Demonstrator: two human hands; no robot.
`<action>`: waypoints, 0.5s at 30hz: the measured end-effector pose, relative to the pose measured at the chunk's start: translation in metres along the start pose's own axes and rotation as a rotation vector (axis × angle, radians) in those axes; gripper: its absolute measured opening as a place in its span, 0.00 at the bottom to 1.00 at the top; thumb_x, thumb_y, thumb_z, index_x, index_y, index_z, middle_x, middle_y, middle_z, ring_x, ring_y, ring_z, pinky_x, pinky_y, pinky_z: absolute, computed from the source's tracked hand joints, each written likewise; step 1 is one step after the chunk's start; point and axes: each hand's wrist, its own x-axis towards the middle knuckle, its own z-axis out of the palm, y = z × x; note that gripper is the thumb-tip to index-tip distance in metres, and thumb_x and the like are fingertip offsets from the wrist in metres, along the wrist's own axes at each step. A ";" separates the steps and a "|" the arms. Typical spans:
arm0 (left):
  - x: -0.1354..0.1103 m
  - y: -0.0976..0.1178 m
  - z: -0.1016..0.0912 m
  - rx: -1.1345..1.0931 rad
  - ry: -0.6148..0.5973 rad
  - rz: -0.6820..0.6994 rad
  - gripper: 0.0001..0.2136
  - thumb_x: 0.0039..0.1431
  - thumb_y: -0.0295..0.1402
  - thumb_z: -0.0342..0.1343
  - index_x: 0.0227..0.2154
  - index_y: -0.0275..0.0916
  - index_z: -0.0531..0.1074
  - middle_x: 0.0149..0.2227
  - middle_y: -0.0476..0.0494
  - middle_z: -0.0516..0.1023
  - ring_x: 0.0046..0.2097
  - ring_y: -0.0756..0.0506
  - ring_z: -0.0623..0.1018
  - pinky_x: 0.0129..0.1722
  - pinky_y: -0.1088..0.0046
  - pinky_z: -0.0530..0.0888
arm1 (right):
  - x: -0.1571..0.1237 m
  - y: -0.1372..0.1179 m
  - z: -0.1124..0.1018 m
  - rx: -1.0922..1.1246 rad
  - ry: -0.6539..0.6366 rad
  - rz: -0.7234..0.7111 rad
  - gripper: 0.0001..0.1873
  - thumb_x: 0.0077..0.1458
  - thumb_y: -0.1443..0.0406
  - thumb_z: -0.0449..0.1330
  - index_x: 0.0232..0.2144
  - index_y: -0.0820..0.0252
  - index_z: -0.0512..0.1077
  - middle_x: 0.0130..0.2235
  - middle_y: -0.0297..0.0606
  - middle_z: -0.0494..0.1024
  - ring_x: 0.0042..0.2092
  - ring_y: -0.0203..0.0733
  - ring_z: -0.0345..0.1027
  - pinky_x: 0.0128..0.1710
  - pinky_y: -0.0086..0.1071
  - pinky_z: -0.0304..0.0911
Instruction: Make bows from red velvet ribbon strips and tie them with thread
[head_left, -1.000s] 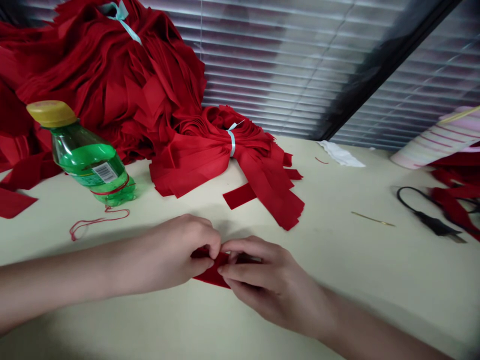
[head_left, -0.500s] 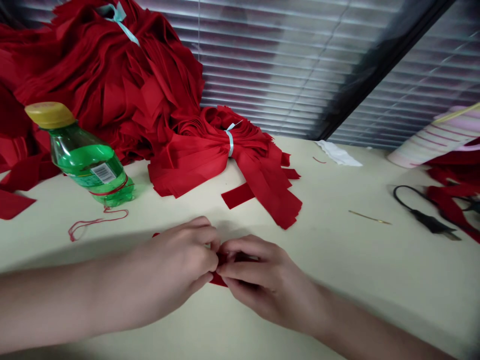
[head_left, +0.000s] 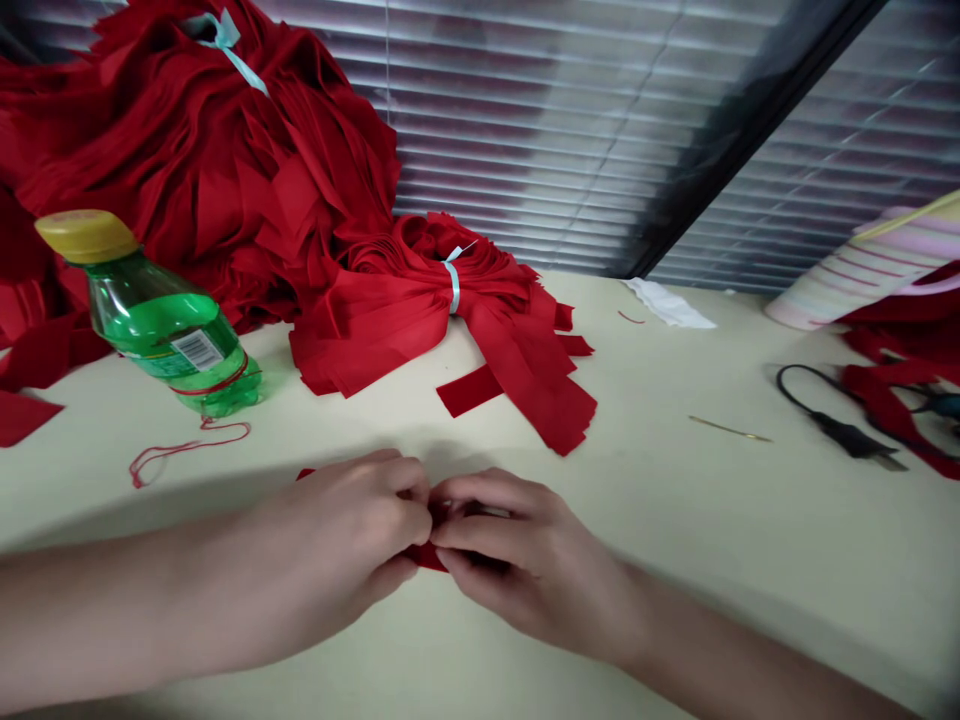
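Note:
My left hand [head_left: 345, 545] and my right hand [head_left: 525, 565] meet at the middle of the cream table [head_left: 675, 520], fingertips pinched together on a small red fabric strip [head_left: 427, 556]. Only a sliver of the strip shows between and under the fingers; a tip peeks out left of my left hand. Both hands rest low on the tabletop. A loose red strip [head_left: 471, 389] lies just beyond them, beside a tied bundle of red strips [head_left: 442, 320].
A green bottle [head_left: 161, 325] with a yellow cap lies tilted at the left, a red thread [head_left: 184, 450] in front of it. A big red fabric heap [head_left: 187, 170] fills the back left. A needle [head_left: 729, 429], black cable [head_left: 832, 420] and striped cone [head_left: 870, 265] sit right.
My hands have closed tighter over the red strip, so less of it shows. The view has shifted slightly; nothing else on the table moved.

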 end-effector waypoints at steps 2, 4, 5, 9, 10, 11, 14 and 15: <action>0.000 0.000 -0.001 -0.017 -0.030 -0.024 0.06 0.60 0.28 0.53 0.30 0.41 0.73 0.35 0.50 0.71 0.38 0.49 0.71 0.39 0.73 0.69 | -0.001 0.000 0.001 0.007 0.008 0.011 0.07 0.52 0.75 0.59 0.29 0.62 0.75 0.37 0.38 0.77 0.36 0.35 0.71 0.38 0.28 0.67; 0.000 0.000 -0.003 -0.038 -0.051 -0.042 0.05 0.60 0.28 0.53 0.30 0.42 0.72 0.36 0.52 0.70 0.39 0.49 0.70 0.39 0.73 0.68 | -0.002 0.001 0.001 0.013 0.019 0.014 0.07 0.51 0.75 0.59 0.29 0.62 0.75 0.37 0.38 0.77 0.36 0.36 0.71 0.38 0.28 0.67; 0.000 0.000 -0.004 -0.047 -0.060 -0.047 0.05 0.60 0.28 0.53 0.31 0.43 0.72 0.36 0.52 0.70 0.39 0.49 0.70 0.39 0.73 0.68 | -0.002 0.001 0.002 0.014 0.022 0.013 0.06 0.51 0.75 0.59 0.29 0.62 0.75 0.36 0.38 0.77 0.36 0.35 0.71 0.38 0.28 0.67; 0.001 0.005 -0.008 -0.021 -0.100 -0.066 0.08 0.61 0.26 0.50 0.29 0.41 0.71 0.35 0.52 0.70 0.38 0.49 0.70 0.37 0.72 0.67 | -0.002 0.000 0.002 0.020 0.031 0.019 0.06 0.51 0.75 0.60 0.28 0.62 0.75 0.36 0.37 0.77 0.35 0.35 0.71 0.38 0.27 0.67; 0.001 0.006 -0.007 0.001 -0.110 -0.068 0.08 0.61 0.26 0.50 0.28 0.41 0.70 0.34 0.52 0.69 0.37 0.49 0.70 0.36 0.71 0.66 | -0.002 0.000 0.002 0.023 0.029 0.022 0.06 0.50 0.75 0.60 0.29 0.62 0.75 0.36 0.37 0.77 0.35 0.35 0.71 0.38 0.27 0.67; 0.001 0.008 -0.007 0.032 -0.114 -0.064 0.08 0.61 0.26 0.49 0.27 0.40 0.69 0.33 0.51 0.69 0.35 0.49 0.69 0.35 0.71 0.66 | -0.002 0.000 0.002 0.024 0.025 0.024 0.06 0.50 0.75 0.60 0.29 0.62 0.75 0.36 0.37 0.77 0.35 0.35 0.71 0.38 0.27 0.67; -0.001 0.010 -0.003 0.141 -0.087 -0.019 0.08 0.59 0.22 0.47 0.26 0.38 0.66 0.29 0.51 0.67 0.30 0.48 0.67 0.29 0.70 0.63 | -0.001 0.000 0.001 0.024 0.022 0.022 0.07 0.51 0.75 0.60 0.28 0.62 0.75 0.36 0.37 0.77 0.35 0.35 0.71 0.38 0.26 0.67; -0.001 0.010 -0.002 0.172 -0.074 0.002 0.09 0.57 0.21 0.47 0.25 0.38 0.66 0.28 0.51 0.66 0.28 0.49 0.66 0.28 0.70 0.62 | 0.000 0.000 0.001 0.025 0.024 0.022 0.07 0.51 0.75 0.60 0.28 0.63 0.75 0.36 0.38 0.77 0.35 0.35 0.71 0.38 0.26 0.67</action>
